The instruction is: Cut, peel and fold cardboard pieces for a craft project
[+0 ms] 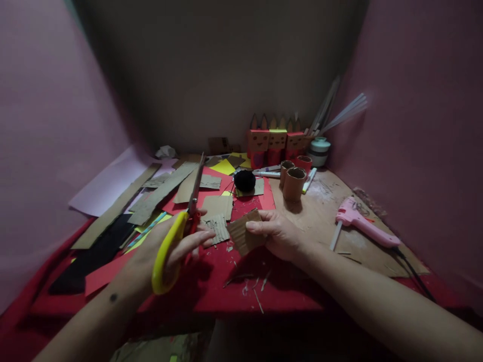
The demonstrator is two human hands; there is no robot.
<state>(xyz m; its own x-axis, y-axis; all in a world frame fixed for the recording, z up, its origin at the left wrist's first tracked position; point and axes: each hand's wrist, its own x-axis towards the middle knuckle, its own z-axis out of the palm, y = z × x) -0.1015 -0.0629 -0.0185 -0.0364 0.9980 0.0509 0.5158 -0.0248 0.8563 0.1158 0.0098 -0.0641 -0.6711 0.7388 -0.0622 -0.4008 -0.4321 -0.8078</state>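
My left hand (188, 244) has its fingers in the handles of yellow-handled scissors (171, 254), whose blades point up and away. In my right hand (277, 231) is a small piece of brown cardboard (245, 234), pinched between thumb and fingers, with ridges showing on its face. The scissors and this piece are apart. Just behind lie a peeled corrugated scrap (217, 229) and a flat cardboard square (219, 206). Thin paper shreds (258, 296) are scattered on the red cloth (287, 291) below my hands.
A pink glue gun (362, 223) lies at right on a cardboard sheet (317, 221), its cord running off the front. Cardboard tubes (294, 185), a black pompom-like ball (245, 181) and several decorated box figures (277, 143) stand behind. Cardboard strips (116, 206) cover the left side.
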